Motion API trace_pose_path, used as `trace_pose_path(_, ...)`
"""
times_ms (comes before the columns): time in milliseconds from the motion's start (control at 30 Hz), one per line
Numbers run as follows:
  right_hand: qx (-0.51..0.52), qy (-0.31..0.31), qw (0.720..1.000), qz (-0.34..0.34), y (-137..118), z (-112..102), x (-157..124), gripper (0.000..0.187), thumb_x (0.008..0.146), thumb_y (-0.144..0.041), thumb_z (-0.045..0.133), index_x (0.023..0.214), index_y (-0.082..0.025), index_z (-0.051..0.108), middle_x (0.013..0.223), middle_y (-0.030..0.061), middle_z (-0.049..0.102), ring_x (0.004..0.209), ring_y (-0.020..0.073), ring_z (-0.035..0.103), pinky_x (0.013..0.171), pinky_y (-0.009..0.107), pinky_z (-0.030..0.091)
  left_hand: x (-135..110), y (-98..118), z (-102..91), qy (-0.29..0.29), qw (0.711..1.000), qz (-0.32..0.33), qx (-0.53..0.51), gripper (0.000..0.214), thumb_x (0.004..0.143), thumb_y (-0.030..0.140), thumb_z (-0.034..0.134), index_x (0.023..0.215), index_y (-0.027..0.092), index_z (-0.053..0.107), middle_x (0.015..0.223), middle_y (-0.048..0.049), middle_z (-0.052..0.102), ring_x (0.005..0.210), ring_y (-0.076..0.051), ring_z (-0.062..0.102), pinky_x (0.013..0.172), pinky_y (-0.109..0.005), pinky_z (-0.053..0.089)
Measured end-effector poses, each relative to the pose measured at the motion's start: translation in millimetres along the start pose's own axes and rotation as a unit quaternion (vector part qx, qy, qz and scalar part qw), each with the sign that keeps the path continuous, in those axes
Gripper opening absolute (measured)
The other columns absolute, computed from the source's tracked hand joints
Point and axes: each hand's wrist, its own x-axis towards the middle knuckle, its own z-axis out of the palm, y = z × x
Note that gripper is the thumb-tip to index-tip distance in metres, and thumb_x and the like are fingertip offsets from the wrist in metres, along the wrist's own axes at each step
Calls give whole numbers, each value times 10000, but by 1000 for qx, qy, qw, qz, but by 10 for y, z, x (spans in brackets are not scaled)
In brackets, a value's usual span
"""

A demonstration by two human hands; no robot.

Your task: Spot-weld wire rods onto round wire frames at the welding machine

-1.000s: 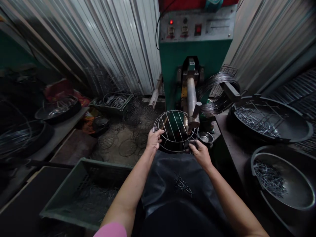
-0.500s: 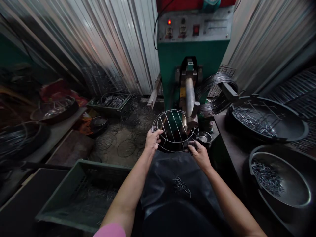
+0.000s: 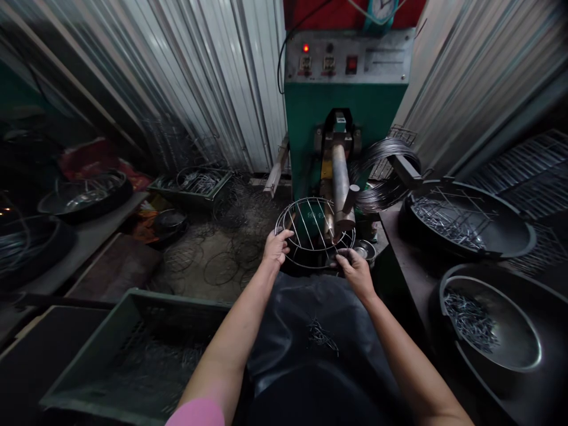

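Note:
A round wire rack (image 3: 310, 228) with parallel cross wires is held up against the metal arm (image 3: 341, 177) of a green machine (image 3: 346, 100). My left hand (image 3: 276, 247) grips the rack's left rim with fingers curled over the ring. My right hand (image 3: 354, 270) is closed on the rim at the lower right, close to the arm's tip. A few short wire pieces (image 3: 323, 335) lie on the dark apron over my lap.
Two dark pans of short wire pieces (image 3: 470, 319) (image 3: 448, 222) sit on the right bench, with a coil of wire (image 3: 381, 177) behind. A green plastic crate (image 3: 133, 349) stands at lower left. Wire rings litter the floor (image 3: 222, 260). Corrugated metal walls surround.
Both hands keep their grip on the rack, which stays at the machine's arm; the view has shifted slightly, and the rack looks turned a little.

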Motion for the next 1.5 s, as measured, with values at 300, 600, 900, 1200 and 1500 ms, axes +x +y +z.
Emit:
trace_pose_path(300,-34,1,999,-22,-19,-12,56,283,751,-463,582,839,-193,582,712,26,652,632,181,663,608,277,506,82,-34,6,-3,1000,3,-1,415,428,191,710,713,190,409,521,110,352,365,2,217,364,-151,89)
trace_pose_path(600,-21,6,1000,-21,-51,4,47,284,741,-460,576,817,-186,585,694,16,658,585,151,648,601,261,490,53,6,49,34,998,-12,48,281,469,180,681,598,175,431,472,89,301,361,-20,253,331,-153,142)
trace_pose_path(900,5,12,1000,-13,-57,17,68,293,702,-466,614,789,-188,582,690,7,644,590,159,650,612,270,494,34,-17,77,44,998,-14,34,310,455,173,693,576,173,408,478,94,305,353,-6,224,328,-149,113)
trace_pose_path(1200,62,107,989,84,431,-463,-369,294,726,-401,570,897,-164,601,669,-5,610,537,109,564,536,233,453,164,220,-127,-48,985,-138,95,392,562,484,691,693,166,504,549,48,472,400,-80,444,416,-252,429)
trace_pose_path(1500,14,91,965,245,1072,-648,-865,313,663,-257,486,967,-185,506,610,-57,543,415,71,443,404,199,334,392,341,-14,-79,973,-147,160,221,594,216,700,642,138,498,488,22,519,302,-32,334,307,-149,220)
